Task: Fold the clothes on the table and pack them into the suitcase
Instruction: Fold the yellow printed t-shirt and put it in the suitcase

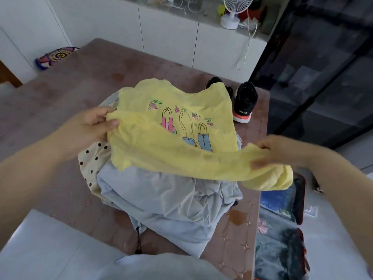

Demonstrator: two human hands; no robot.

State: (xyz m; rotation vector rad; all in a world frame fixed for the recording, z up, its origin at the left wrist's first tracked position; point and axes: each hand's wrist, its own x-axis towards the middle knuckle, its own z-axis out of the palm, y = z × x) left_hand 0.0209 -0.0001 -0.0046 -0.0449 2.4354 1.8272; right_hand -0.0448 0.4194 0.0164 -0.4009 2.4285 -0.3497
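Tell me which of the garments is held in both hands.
The yellow printed T-shirt, gripped at its edges by the left hand and the right hand. The pale blue garment and the cream polka-dot garment lie piled beneath it.

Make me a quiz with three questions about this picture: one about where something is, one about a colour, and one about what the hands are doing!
1. Where are the black shoes?
A) on the floor
B) at the far right corner of the table
C) on a chair

2. What colour is the shirt being held up?
A) red
B) blue
C) yellow

3. What are the left hand and the right hand doing?
A) lying flat
B) both gripping the shirt
C) holding one shoe each

Answers:
1 B, the black shoes stand on the table beyond the shirt.
2 C, the cloth is yellow with a cartoon print.
3 B, each hand's fingers curl round an edge of the shirt.
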